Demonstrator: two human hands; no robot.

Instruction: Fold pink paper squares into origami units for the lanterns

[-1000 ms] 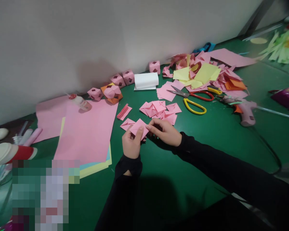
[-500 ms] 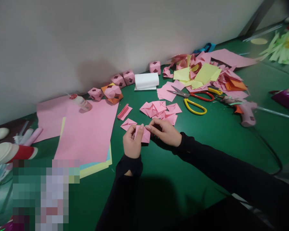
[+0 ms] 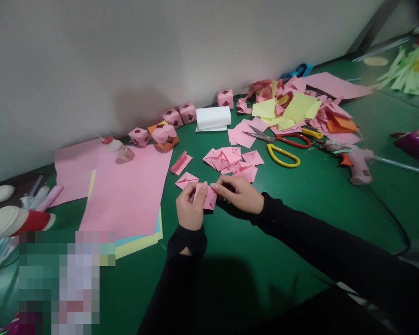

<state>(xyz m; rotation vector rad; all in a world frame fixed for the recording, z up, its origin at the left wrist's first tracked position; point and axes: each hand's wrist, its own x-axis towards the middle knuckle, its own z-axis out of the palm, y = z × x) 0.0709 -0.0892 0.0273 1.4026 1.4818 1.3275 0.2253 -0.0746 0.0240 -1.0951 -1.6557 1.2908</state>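
Observation:
A small folded pink paper piece (image 3: 209, 201) is held over the green table between my two hands. My left hand (image 3: 190, 207) pinches its left side, thumb on top. With thumb and forefinger, my right hand (image 3: 242, 194) grips its upper right edge. Just beyond my left fingers lies another folded pink piece (image 3: 186, 180), and a narrow folded pink strip (image 3: 181, 163) rests farther back. Several pink folded units (image 3: 226, 159) are piled beyond my right hand. My fingers partly hide the held paper.
Scissors (image 3: 279, 142) with red and yellow handles and a pink glue gun (image 3: 356, 158) lie on the right. Paper scraps (image 3: 296, 109) are heaped behind them. Large pink sheets (image 3: 129, 195), a small bottle (image 3: 118, 150) and a red-and-white cup (image 3: 31, 221) are left. Paper balls (image 3: 163, 135) line the wall.
The held pink paper has tilted slightly, and its lower edge sits a little lower. My left hand has shifted slightly left; both hands keep their pinch.

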